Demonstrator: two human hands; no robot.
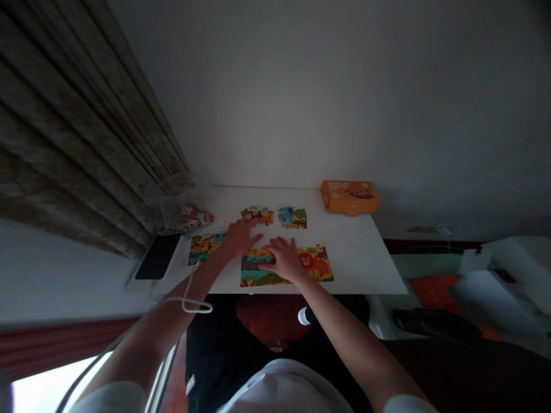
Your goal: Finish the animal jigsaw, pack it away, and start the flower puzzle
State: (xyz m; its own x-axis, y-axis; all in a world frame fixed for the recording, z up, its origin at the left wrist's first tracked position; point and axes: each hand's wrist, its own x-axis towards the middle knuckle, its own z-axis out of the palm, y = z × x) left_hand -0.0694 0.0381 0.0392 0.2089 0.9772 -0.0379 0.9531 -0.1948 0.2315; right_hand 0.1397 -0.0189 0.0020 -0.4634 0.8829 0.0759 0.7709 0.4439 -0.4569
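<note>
On the white table, a partly joined jigsaw puzzle (262, 279) with a red lion and green leaves lies near the front edge. My right hand (284, 259) rests over its middle, fingers spread and thumb apart. My left hand (239, 236) reaches forward with fingers stretched out, the tips at the near edge of a small joined puzzle section (263, 215). Beside that section is another one showing a blue koala and a tree (293, 217). Under my left forearm, a colourful animal picture (202, 248) is partly covered.
An orange puzzle box (350, 198) stands at the back right. At the left are a clear plastic bag (172, 209) with colourful pieces and a black phone (158, 257). A white cable (196, 308) hangs by my left forearm. The wall borders the table's (361, 258) back edge.
</note>
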